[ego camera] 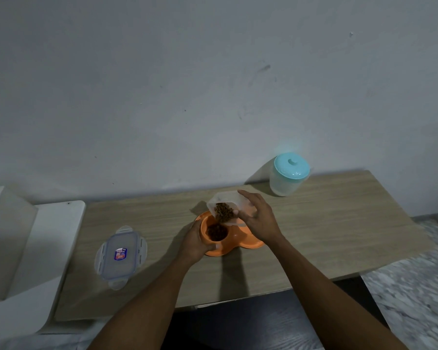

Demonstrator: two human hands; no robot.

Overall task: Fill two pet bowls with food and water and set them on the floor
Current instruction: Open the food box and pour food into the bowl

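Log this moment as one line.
step: filling food | right hand tilts clear plastic container, brown kibble pouring | left hand grips orange double pet bowl | clear clip-lock lid flat on wooden table

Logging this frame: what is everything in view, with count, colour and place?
pet bowl: one double dish, orange, middle of the table
kibble: brown, some in the bowl's left well, some in the tilted container
food container: one, clear, tilted over the bowl
container lid: one, clear with blue seal, flat on the table, left
canister: one, translucent with teal lid, far right by the wall
table: one, light wood
white unit: one, left of the table
left hand: holds the bowl's left rim
right hand: holds the food container
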